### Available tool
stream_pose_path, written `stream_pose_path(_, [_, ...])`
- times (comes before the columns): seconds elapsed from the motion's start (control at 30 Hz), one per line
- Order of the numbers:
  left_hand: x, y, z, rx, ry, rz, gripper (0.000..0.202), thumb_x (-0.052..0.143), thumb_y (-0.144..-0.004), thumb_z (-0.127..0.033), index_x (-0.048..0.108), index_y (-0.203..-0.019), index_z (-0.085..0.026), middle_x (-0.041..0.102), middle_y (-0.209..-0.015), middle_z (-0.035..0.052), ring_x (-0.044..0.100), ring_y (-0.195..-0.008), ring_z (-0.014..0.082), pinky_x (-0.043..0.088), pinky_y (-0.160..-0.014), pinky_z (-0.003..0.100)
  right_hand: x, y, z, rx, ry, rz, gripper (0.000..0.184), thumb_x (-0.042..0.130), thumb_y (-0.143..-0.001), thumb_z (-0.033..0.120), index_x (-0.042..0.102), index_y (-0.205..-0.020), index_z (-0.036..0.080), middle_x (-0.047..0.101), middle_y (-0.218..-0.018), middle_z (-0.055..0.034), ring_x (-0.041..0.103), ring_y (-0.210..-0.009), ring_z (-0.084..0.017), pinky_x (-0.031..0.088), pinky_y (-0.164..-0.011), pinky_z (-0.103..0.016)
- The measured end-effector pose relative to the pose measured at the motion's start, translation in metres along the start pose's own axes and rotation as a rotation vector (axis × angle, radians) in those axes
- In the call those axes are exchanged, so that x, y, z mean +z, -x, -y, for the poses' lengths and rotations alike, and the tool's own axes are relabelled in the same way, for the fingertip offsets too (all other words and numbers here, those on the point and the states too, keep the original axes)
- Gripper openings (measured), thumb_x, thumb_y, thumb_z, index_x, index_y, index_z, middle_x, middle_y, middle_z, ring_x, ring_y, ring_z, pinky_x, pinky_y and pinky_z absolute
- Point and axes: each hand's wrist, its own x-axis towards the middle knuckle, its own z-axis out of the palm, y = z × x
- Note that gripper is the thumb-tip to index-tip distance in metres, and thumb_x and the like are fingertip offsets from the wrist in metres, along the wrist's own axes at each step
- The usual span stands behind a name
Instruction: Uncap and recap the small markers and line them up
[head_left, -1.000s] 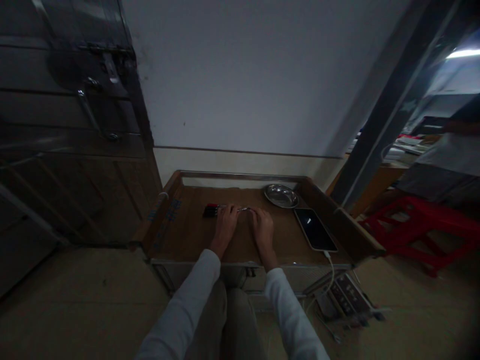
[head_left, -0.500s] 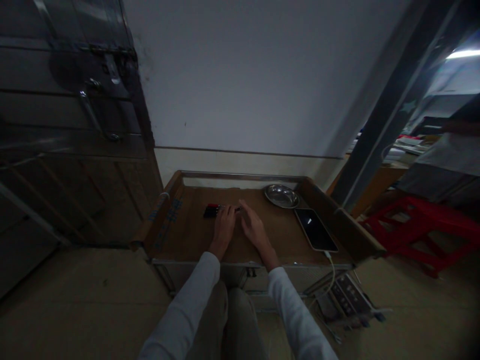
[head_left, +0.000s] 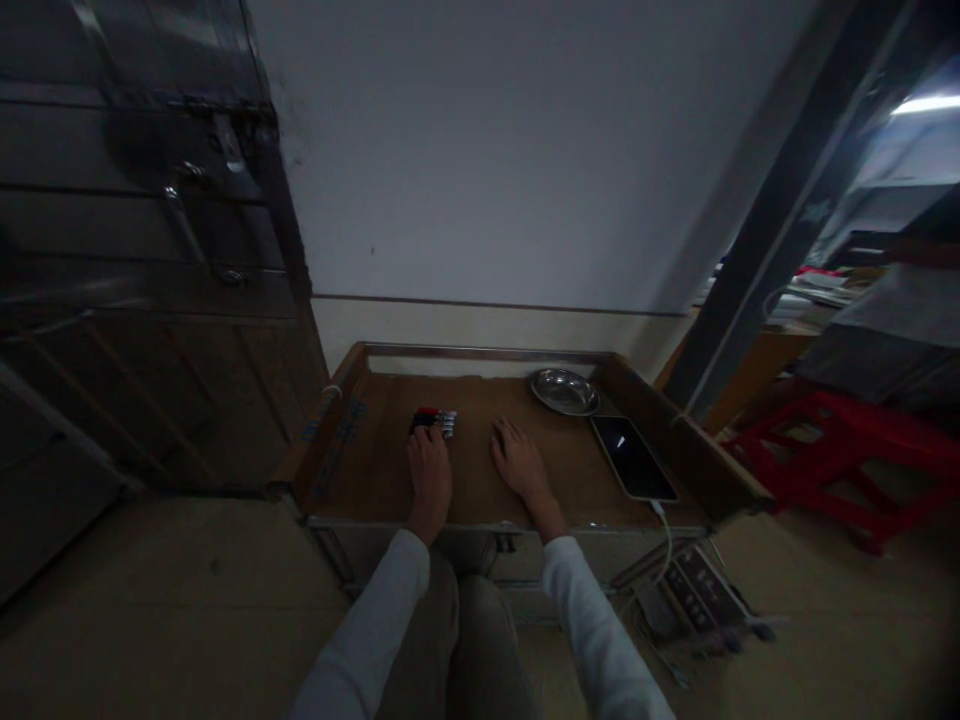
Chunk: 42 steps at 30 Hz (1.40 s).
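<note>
A short row of several slim black and red pieces with silver ends, which look like lighters [head_left: 442, 420], lies on the brown cardboard surface [head_left: 472, 480]. At the near side of the row is my left hand [head_left: 430, 468], its fingers bent down and pressed together on a black lighter; its fingertips are partly hidden. The silver ends point right, toward my right hand [head_left: 519, 462]. That hand rests on the cardboard with nothing in it, fingers stretched forward and a little apart.
A round metal dish [head_left: 565, 392] stands at the back right of the cart. Nearer lies a dark-screened phone [head_left: 634, 458] with a white cable [head_left: 667, 545]. Raised side walls bound the cart. A red stool [head_left: 847, 455] stands to the right, and a person is partly visible behind it.
My hands have moved apart: the left shifted left and nearer to me, the right came back from the row. The silver ends, covered before, now show.
</note>
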Motion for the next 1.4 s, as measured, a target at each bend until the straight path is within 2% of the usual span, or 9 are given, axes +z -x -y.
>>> stream_pose_path(0.13, [0.006, -0.005, -0.002, -0.006, 0.041, -0.006, 0.029, 0.028, -0.087, -0.005, 0.053, -0.103, -0.007, 0.052, -0.104, 0.0170, 0.053, -0.093, 0.0223, 0.045, -0.082, 0.037, -0.004, 0.005, -0.002, 0.011, 0.063, 0.035, 0.043, 0.031, -0.092, 0.032, 0.045, -0.131, 0.018, 0.044, -0.138, -0.0084, 0.037, -0.129, -0.022, 0.027, -0.105, -0.041])
stream_pose_path(0.2, [0.009, -0.008, -0.003, 0.052, 0.122, 0.000, 0.029, 0.030, -0.086, -0.003, 0.052, -0.104, -0.008, 0.052, -0.104, 0.0157, 0.053, -0.095, 0.0212, 0.045, -0.085, 0.037, -0.006, 0.006, -0.003, 0.016, 0.084, 0.042, 0.043, 0.031, -0.092, 0.032, 0.044, -0.132, 0.020, 0.043, -0.140, -0.0072, 0.036, -0.129, -0.022, 0.026, -0.106, -0.042])
stream_pose_path(0.37, [0.014, -0.011, -0.009, 0.489, 0.430, 0.189, 0.027, 0.039, -0.086, -0.010, 0.055, -0.106, -0.018, 0.054, -0.112, 0.0089, 0.052, -0.107, 0.0178, 0.043, -0.095, 0.036, -0.008, 0.012, -0.005, 0.049, 0.105, 0.041, 0.043, 0.031, -0.093, 0.034, 0.042, -0.133, 0.023, 0.040, -0.142, -0.0057, 0.034, -0.130, -0.023, 0.025, -0.106, -0.044])
stream_pose_path(0.43, [0.015, -0.011, -0.010, 0.585, 0.503, 0.259, 0.030, 0.040, -0.086, -0.012, 0.055, -0.111, -0.020, 0.054, -0.119, 0.0072, 0.050, -0.112, 0.0166, 0.041, -0.099, 0.036, -0.008, 0.014, -0.006, 0.057, 0.111, 0.034, 0.044, 0.030, -0.093, 0.033, 0.042, -0.133, 0.023, 0.040, -0.141, -0.0060, 0.033, -0.131, -0.023, 0.024, -0.106, -0.044])
stream_pose_path(0.6, [0.018, -0.012, -0.010, 0.556, 0.575, 0.318, 0.031, 0.042, -0.086, -0.014, 0.057, -0.112, -0.021, 0.058, -0.119, 0.0060, 0.051, -0.113, 0.0157, 0.039, -0.102, 0.036, -0.010, 0.016, -0.006, 0.046, 0.110, 0.013, 0.043, 0.030, -0.092, 0.031, 0.043, -0.132, 0.022, 0.042, -0.140, -0.0083, 0.033, -0.131, -0.022, 0.024, -0.106, -0.044])
stream_pose_path(1.1, [0.020, -0.013, -0.007, 0.528, 0.595, 0.313, 0.032, 0.041, -0.085, -0.011, 0.059, -0.110, -0.021, 0.059, -0.120, 0.0056, 0.053, -0.112, 0.0149, 0.040, -0.102, 0.035, -0.013, 0.017, -0.002, 0.052, 0.108, 0.026, 0.042, 0.030, -0.093, 0.029, 0.044, -0.132, 0.020, 0.042, -0.140, -0.0097, 0.033, -0.131, -0.023, 0.025, -0.105, -0.046])
stream_pose_path(1.3, [0.011, -0.010, -0.006, 0.556, 0.580, 0.297, 0.029, 0.039, -0.086, -0.012, 0.062, -0.102, -0.021, 0.063, -0.108, 0.0049, 0.055, -0.107, 0.0144, 0.041, -0.099, 0.033, -0.013, 0.017, -0.003, 0.050, 0.088, 0.013, 0.042, 0.030, -0.092, 0.028, 0.044, -0.132, 0.020, 0.043, -0.139, -0.0097, 0.032, -0.131, -0.022, 0.025, -0.105, -0.045])
stream_pose_path(1.4, [0.003, -0.012, 0.003, 0.529, 0.549, 0.265, 0.027, 0.040, -0.086, -0.012, 0.061, -0.099, -0.021, 0.061, -0.103, 0.0049, 0.056, -0.102, 0.0150, 0.044, -0.094, 0.032, -0.013, 0.016, -0.004, 0.048, 0.069, 0.014, 0.042, 0.030, -0.092, 0.028, 0.045, -0.130, 0.018, 0.045, -0.137, -0.0099, 0.033, -0.131, -0.023, 0.026, -0.105, -0.044])
